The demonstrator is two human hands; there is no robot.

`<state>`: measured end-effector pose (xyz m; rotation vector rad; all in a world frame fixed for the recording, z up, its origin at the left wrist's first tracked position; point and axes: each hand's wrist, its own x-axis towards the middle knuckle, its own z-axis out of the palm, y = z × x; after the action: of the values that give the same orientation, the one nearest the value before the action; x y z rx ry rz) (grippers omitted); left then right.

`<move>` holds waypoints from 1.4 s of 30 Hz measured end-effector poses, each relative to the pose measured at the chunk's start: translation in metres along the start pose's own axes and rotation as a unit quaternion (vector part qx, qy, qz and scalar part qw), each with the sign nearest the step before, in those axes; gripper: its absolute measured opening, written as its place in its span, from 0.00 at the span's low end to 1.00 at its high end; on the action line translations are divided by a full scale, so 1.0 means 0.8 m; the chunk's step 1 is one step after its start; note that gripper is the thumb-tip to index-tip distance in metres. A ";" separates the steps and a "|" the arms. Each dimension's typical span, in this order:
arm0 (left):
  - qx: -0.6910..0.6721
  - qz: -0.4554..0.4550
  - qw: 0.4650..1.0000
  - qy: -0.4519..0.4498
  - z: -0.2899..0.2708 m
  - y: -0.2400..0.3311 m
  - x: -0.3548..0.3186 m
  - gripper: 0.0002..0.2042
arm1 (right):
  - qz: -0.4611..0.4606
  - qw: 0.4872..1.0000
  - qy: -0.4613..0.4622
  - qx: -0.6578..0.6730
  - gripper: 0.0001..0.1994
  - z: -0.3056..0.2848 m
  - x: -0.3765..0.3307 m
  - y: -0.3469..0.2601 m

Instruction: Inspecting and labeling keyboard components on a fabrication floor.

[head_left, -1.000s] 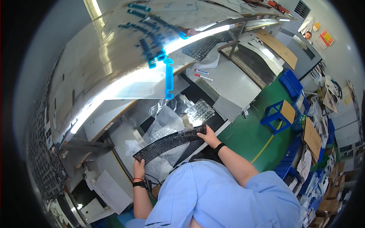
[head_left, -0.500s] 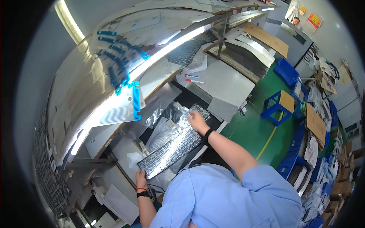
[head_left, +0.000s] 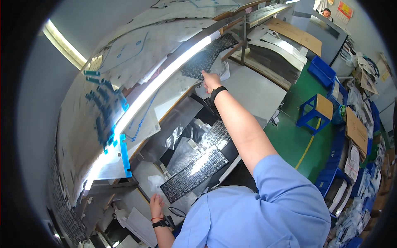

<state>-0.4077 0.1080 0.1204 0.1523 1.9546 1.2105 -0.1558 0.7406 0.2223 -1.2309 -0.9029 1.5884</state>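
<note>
Reaching up beside the dark patterned sheet (head_left: 198,65), the right hand (head_left: 211,82), its grip unclear from where I stand, no longer touches the glossy key-patterned panel (head_left: 194,173), now lying near the left hand (head_left: 156,205), loose-fingered and empty, so handling it seems paused.

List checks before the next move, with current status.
1. Long patterned panel out of both hands: ok, lying down.
2. Left hand unloaded: ok, fingers open beside the panel's near-left end, nothing visible in it.
3. Right hand unloaded: cannot tell, fingertips partly hidden at the shelf edge.
4. No loose film around the panel: not ok, clear plastic film sticks out alongside it.
5. Blue-framed stool clear of both arms: ok.
</note>
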 end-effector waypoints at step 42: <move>-0.090 0.067 0.984 -0.139 0.027 0.046 -0.038 0.18 | -0.040 0.987 -0.058 0.142 0.15 -0.147 -0.392 0.153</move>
<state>-0.3837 0.1280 0.1628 0.3439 1.6060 1.3682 -0.0385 0.4071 0.1794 -0.8992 -0.7570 1.6714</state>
